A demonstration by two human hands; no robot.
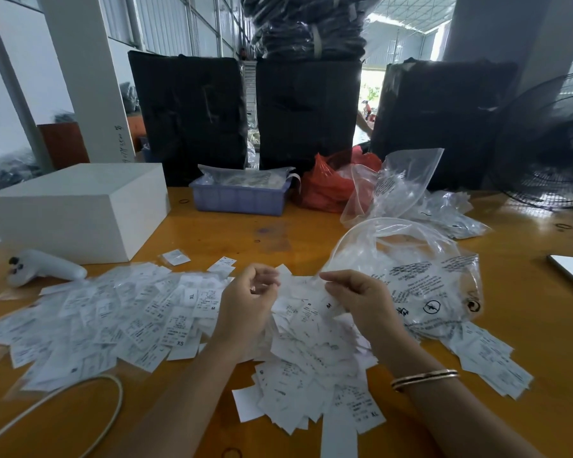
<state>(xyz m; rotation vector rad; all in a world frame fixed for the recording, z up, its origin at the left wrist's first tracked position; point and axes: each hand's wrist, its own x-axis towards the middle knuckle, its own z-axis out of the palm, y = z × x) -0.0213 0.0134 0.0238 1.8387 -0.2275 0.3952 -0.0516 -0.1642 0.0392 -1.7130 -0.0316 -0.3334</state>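
Clear plastic bag lies on the desk at the right edge of a heap of white labels. The right hand pinches its open rim between the fingers. The left hand curls just beside it; whether its fingers hold anything cannot be told.

garment warehouse: size labels, wrapped bundles

The table looks like glossy lacquered wood, the labels like thin matt white paper or fabric, the clear bag is shiny crinkled plastic film, the crate matt blue plastic, the box smooth matt white, and the bangle polished metal.
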